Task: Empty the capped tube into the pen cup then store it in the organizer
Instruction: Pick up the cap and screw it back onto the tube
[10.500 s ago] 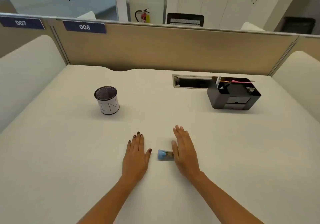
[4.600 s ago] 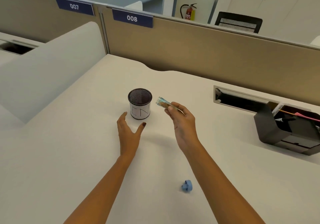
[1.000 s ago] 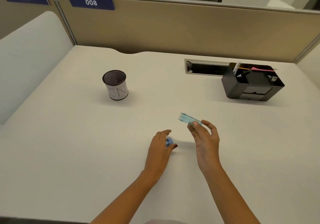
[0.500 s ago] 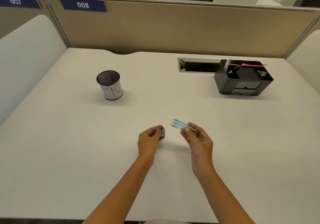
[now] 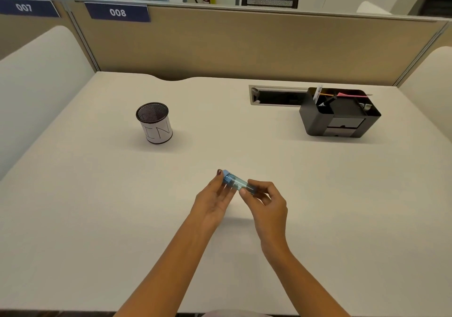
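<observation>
Pale and bare, the worktop (image 5: 102, 218) fills the view from the near edge, where both forearms enter cut off by the bottom of the frame; a sliver of something grey at the bottom centre is too cropped to identify. Just above centre, both hands meet over the surface: the left hand (image 5: 211, 200) has its grip curled about the blue cap (image 5: 226, 173) end of the tube (image 5: 237, 182), and the right hand (image 5: 267, 200) pinches the tube's other end between thumb and fingertips; the tube lies tilted, cap toward 10 o'clock, clear blue, and its far end is hidden in the right fingers; whether the cap is fully seated cannot be made out, nor whether anything is inside. Open surface lies all round the hands, with wide room toward 9 and 3 o'clock. Farther off at 11 o'clock stands the pen cup (image 5: 154, 123), upright, dark mesh with a white label lettered "IN"; its inside is too dark to read. At 2 o'clock, well apart, sits the black organizer (image 5: 338, 116), holding pens and a pink slip, its compartments partly shadowed; just beside it on the left is a cable slot (image 5: 277, 95) in the worktop. Beyond, a tan partition (image 5: 244, 45) bounds the far edge, carrying a sign "008" (image 5: 117, 12); white curved dividers close both sides.
</observation>
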{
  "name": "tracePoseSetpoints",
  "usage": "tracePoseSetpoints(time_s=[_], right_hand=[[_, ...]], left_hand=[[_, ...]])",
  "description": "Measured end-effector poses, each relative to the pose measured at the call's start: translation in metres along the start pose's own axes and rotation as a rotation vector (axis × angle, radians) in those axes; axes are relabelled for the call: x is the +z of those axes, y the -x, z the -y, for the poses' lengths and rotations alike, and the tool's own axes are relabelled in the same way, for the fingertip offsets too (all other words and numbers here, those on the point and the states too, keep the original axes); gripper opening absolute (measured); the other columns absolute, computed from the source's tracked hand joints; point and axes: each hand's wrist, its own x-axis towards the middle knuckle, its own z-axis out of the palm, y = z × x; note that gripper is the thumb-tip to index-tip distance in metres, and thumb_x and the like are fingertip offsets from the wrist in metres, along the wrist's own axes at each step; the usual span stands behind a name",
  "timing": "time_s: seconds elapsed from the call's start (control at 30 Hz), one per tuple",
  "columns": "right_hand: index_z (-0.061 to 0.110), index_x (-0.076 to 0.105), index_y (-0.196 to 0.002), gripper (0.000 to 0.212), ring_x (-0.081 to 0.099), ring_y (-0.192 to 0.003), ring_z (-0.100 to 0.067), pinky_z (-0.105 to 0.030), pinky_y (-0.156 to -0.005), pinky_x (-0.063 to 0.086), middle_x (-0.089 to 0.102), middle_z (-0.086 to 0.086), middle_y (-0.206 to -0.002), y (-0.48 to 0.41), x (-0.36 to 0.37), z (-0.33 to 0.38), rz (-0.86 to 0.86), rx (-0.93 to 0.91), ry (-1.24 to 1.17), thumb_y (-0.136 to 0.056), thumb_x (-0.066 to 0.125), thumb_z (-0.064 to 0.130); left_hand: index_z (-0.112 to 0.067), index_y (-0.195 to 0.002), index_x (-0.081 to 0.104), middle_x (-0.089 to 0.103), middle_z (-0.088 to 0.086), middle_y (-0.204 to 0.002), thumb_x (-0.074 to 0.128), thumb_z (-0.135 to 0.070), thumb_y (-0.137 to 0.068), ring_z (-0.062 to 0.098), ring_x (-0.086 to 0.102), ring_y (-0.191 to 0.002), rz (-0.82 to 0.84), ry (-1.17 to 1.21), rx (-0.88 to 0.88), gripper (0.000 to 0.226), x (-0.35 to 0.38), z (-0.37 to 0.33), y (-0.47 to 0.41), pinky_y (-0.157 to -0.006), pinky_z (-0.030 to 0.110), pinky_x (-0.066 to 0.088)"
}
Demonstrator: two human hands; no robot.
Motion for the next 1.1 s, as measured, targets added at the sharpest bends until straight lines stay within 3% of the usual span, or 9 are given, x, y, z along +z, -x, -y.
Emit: tracePoseSetpoints(time_s=[0.17, 0.33, 0.47, 0.6, 0.73, 0.83, 0.9, 1.1], right_hand=[[0.024, 0.07, -0.096, 0.021, 0.069, -0.087, 0.003, -0.007, -0.069, 0.052, 0.073, 0.012, -0.091, -0.001, 0.001, 0.0, -0.009, -0.036, 0.017, -0.079, 0.081, 0.017], [0.018, 0.07, -0.097, 0.021, 0.076, -0.072, -0.011, -0.012, -0.065, 0.056, 0.076, 0.002, -0.087, 0.0, 0.003, 0.002, 0.018, 0.013, 0.001, -0.08, 0.08, 0.022], [0.017, 0.072, -0.093, 0.02, 0.074, -0.063, -0.016, -0.017, -0.061, 0.057, 0.077, -0.001, -0.077, 0.002, 0.003, 0.005, 0.046, 0.057, -0.028, -0.077, 0.082, 0.024], [0.014, 0.07, -0.089, 0.018, 0.071, -0.061, -0.016, -0.016, -0.056, 0.055, 0.074, -0.005, -0.076, 0.006, 0.003, 0.006, 0.054, -0.068, 0.064, -0.078, 0.082, 0.021], [0.02, 0.067, -0.086, 0.019, 0.068, -0.064, -0.016, -0.016, -0.054, 0.055, 0.071, 0.001, -0.077, 0.009, 0.004, 0.008, 0.07, -0.169, 0.132, -0.077, 0.083, 0.022], [0.024, 0.064, -0.088, 0.027, 0.069, -0.073, -0.014, -0.023, -0.064, 0.06, 0.071, 0.005, -0.085, 0.002, 0.0, 0.012, 0.202, -0.136, 0.162, -0.072, 0.086, 0.028], [0.028, 0.063, -0.096, 0.035, 0.068, -0.087, -0.01, -0.021, -0.075, 0.058, 0.07, 0.008, -0.1, -0.007, -0.005, 0.015, 0.311, -0.157, 0.204, -0.07, 0.087, 0.028], [0.033, 0.039, -0.142, 0.092, 0.042, -0.131, 0.005, -0.009, -0.103, 0.039, 0.04, 0.021, -0.144, -0.03, -0.01, 0.022, 0.636, -0.291, 0.371, -0.065, 0.089, 0.034]], left_hand=[[0.002, -0.093, 0.064, 0.073, 0.021, -0.093, 0.067, -0.013, -0.081, 0.033, 0.068, -0.097, 0.03, 0.008, -0.01, 0.019, 0.0, 0.0, 0.002, -0.096, 0.045, 0.049], [-0.003, -0.088, 0.072, 0.077, 0.014, -0.087, 0.067, -0.014, -0.083, 0.024, 0.074, -0.082, 0.056, -0.081, 0.074, 0.013, -0.003, -0.002, -0.001, -0.071, 0.033, 0.061], [-0.009, -0.074, 0.079, 0.077, 0.009, -0.088, 0.065, -0.015, -0.086, 0.019, 0.074, -0.084, 0.105, -0.138, 0.13, 0.02, -0.007, -0.005, -0.002, -0.068, 0.028, 0.061], [-0.009, -0.079, 0.078, 0.077, 0.01, -0.091, 0.07, -0.018, -0.078, 0.021, 0.073, -0.089, 0.115, -0.199, 0.166, 0.012, -0.011, -0.005, 0.0, -0.072, 0.029, 0.061], [-0.006, -0.088, 0.075, 0.077, 0.011, -0.092, 0.073, -0.021, -0.071, 0.021, 0.073, -0.089, 0.116, -0.211, 0.171, 0.023, -0.01, -0.007, 0.002, -0.073, 0.029, 0.061], [-0.003, -0.094, 0.071, 0.077, 0.011, -0.091, 0.07, -0.018, -0.079, 0.022, 0.073, -0.09, 0.125, -0.228, 0.172, 0.021, -0.009, -0.013, 0.002, -0.073, 0.03, 0.061], [-0.003, -0.093, 0.071, 0.077, 0.012, -0.091, 0.068, -0.016, -0.081, 0.023, 0.073, -0.09, 0.144, -0.237, 0.168, 0.018, -0.009, -0.017, 0.003, -0.071, 0.03, 0.061], [-0.011, -0.081, 0.079, 0.076, 0.014, -0.094, 0.071, -0.022, -0.076, 0.027, 0.073, -0.092, 0.189, -0.342, 0.125, 0.015, -0.006, -0.017, 0.004, -0.066, 0.03, 0.059]])
